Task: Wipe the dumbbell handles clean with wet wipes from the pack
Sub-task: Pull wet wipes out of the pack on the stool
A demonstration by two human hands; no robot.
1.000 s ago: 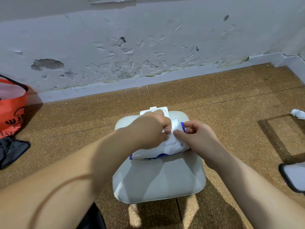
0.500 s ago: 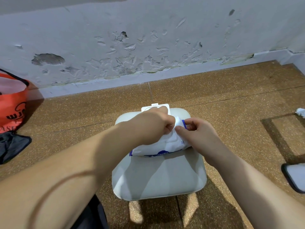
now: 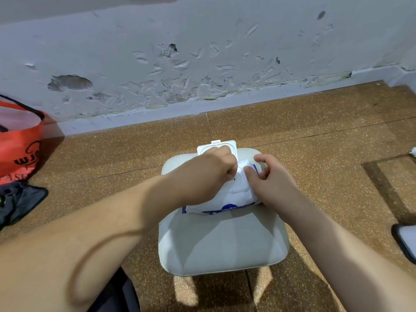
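Note:
A white wet-wipe pack (image 3: 227,200) with blue print lies on a pale stool seat (image 3: 222,246). Its plastic lid (image 3: 227,146) stands flipped open at the far side. My left hand (image 3: 207,176) is closed over the pack's opening, fingers pinched there. My right hand (image 3: 270,179) grips the pack's right end, thumb pressed on a white fold of wipe (image 3: 245,164) that sticks up between the hands. No dumbbell is in view.
An orange bag (image 3: 20,140) and a dark cloth (image 3: 20,199) lie at the left by the peeling wall. A phone (image 3: 406,240) lies on the brown floor at the right edge, a small white scrap (image 3: 413,152) further back.
Both hands stayed on the pack. A white fold of wipe now stands higher between the fingers, and the right thumb has shifted onto it. The view has tilted slightly.

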